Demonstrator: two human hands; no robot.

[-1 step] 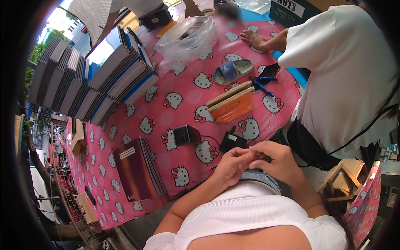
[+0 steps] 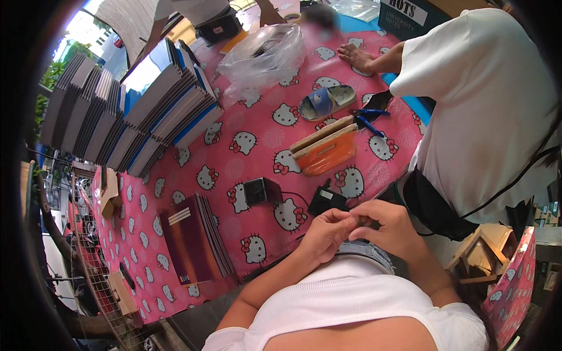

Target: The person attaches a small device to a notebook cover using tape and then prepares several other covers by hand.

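- The left hand and right hand are meeting fingertip to fingertip at the near edge of the tabletop, over the lap.
- Both are pinching narrowly; I cannot tell whether anything small is sitting between the fingertips.
- Hardly anything is differing from the preceding picture: the hands are keeping the same pinch and place, so the fingerwork appears to be continuing without a visible step forward.
- Just beyond the left fingers, a black adapter is lying near that edge, its cord running left toward a black cube.
- Farther in, orange-wrapped boards are standing below blue-handled pliers and a slipper.
- Leftward, room for moving is opening along the near edge up to the purple notebooks.
- Rightward, a co-worker in a white shirt is hemming in the tabletop's right edge.
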